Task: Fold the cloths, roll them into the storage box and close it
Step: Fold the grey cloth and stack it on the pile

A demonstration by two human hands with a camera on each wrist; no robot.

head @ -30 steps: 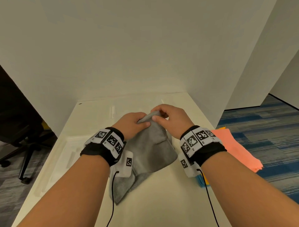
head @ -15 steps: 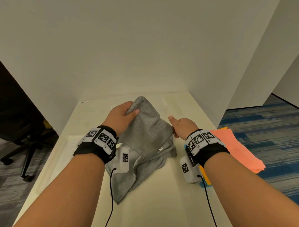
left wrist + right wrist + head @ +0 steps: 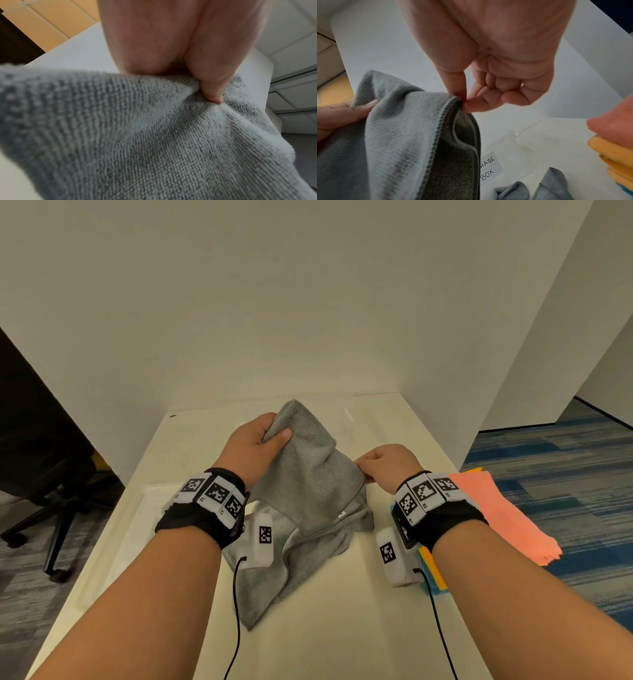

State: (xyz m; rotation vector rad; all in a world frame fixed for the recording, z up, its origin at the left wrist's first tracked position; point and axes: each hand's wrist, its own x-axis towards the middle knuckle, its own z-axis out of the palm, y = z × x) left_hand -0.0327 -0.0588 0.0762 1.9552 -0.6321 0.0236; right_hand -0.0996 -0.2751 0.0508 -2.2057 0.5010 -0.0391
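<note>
A grey cloth point(image 3: 310, 484) is lifted off the white table point(image 3: 329, 628), its lower part still trailing on the surface. My left hand point(image 3: 262, 440) grips its upper corner, thumb pressed into the fabric point(image 3: 212, 94). My right hand point(image 3: 380, 462) pinches the stitched edge of the grey cloth point(image 3: 419, 135) between thumb and forefinger point(image 3: 464, 100). A clear storage box point(image 3: 503, 148) with a handwritten label point(image 3: 488, 167) stands behind the cloth; in the head view only a faint rim point(image 3: 349, 416) shows.
A stack of folded cloths lies at the table's right edge: salmon cloth point(image 3: 496, 515) on top, orange point(image 3: 433, 570) and blue point(image 3: 428, 590) beneath. A clear lid or tray point(image 3: 113, 539) lies at the left. An office chair point(image 3: 41, 491) stands left of the table; white walls enclose the back.
The hands were together at one corner of the grey cloth. The left hand has lifted that corner up and left; the right hand slid down and right along the edge and now pinches it.
</note>
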